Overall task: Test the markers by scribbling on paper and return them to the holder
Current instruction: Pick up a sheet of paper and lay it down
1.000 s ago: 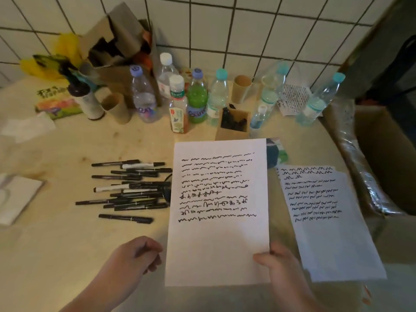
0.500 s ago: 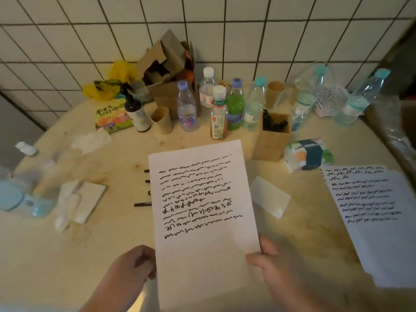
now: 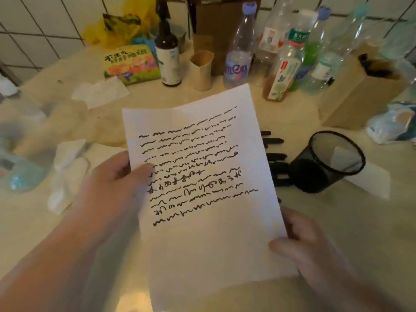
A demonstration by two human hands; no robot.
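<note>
I hold a white sheet of paper (image 3: 202, 176) covered in black scribbled lines, lifted above the table and tilted. My left hand (image 3: 117, 188) pinches its left edge with the thumb on top. My right hand (image 3: 304, 246) pinches the lower right edge. Behind the sheet, to its right, the ends of several black markers (image 3: 275, 156) lie on the table, mostly hidden by the paper. A black mesh holder (image 3: 324, 163) lies on its side right of them, its open mouth facing up and right. A cardboard box (image 3: 360, 91) with dark marker tops stands at the far right.
Several plastic bottles (image 3: 238, 52), a dark pump bottle (image 3: 167, 52), a paper cup (image 3: 201, 70) and a colourful packet (image 3: 132, 66) line the tiled wall. Crumpled tissues (image 3: 67, 174) and a clear blue bottle (image 3: 20, 174) lie at the left. A wrapped pack (image 3: 391, 124) sits far right.
The paper has swung left and tilted. My left hand has come up from the lower corner to grip the sheet's left edge. The view has shifted, showing the mesh holder.
</note>
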